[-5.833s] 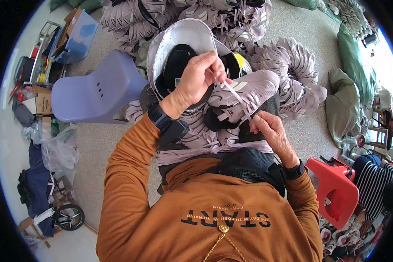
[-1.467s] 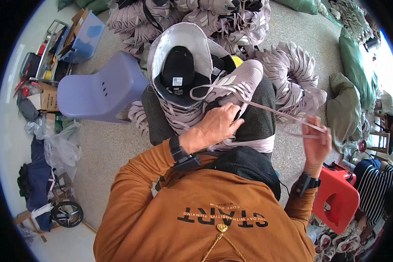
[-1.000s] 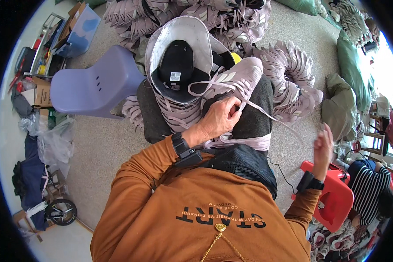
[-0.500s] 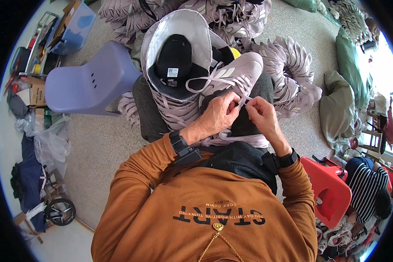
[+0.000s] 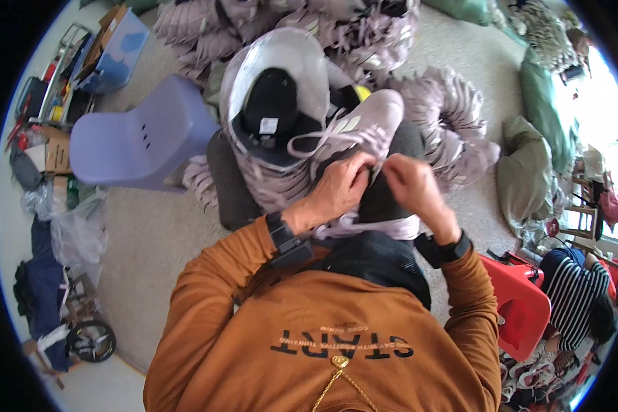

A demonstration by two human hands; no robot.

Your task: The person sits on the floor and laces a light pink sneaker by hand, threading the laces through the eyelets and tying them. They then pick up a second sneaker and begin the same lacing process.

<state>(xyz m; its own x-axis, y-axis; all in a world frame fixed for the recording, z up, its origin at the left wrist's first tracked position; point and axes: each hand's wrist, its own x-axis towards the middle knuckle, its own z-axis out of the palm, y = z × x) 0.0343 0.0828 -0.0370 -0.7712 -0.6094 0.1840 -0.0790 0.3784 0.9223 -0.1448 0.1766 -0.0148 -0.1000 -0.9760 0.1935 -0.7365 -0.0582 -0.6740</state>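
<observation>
A pale pink knitted shoe upper (image 5: pixel 376 113) with light stripes lies over my lap, toe pointing away. A loop of pale shoelace (image 5: pixel 302 144) stands out from its left side. At the upper's near end my left hand (image 5: pixel 343 182) is closed, thumb and forefinger pinched on the lace. Close beside it, my right hand (image 5: pixel 415 184) is also curled shut at the lace, slightly blurred; the lace between the fingertips is mostly hidden. Left of the upper stands a white-lined opening (image 5: pixel 312 55) holding a black padded piece (image 5: pixel 271 99) with a white label, above stacked pink uppers (image 5: pixel 275 185).
Bundles of pink uppers (image 5: pixel 436 110) lie on the floor ahead and to the right. A purple chair (image 5: pixel 144 137) stands at left, a blue bin (image 5: pixel 120 62) behind it. A red stool (image 5: pixel 518 309) is at right, near a person in a striped top (image 5: pixel 573 295). Green sacks (image 5: pixel 525 165) lie at far right.
My right hand has turned and moved slightly, its fingers now more curled over the lace. My left hand stays at the upper's near end. The whole view has shifted a little.
</observation>
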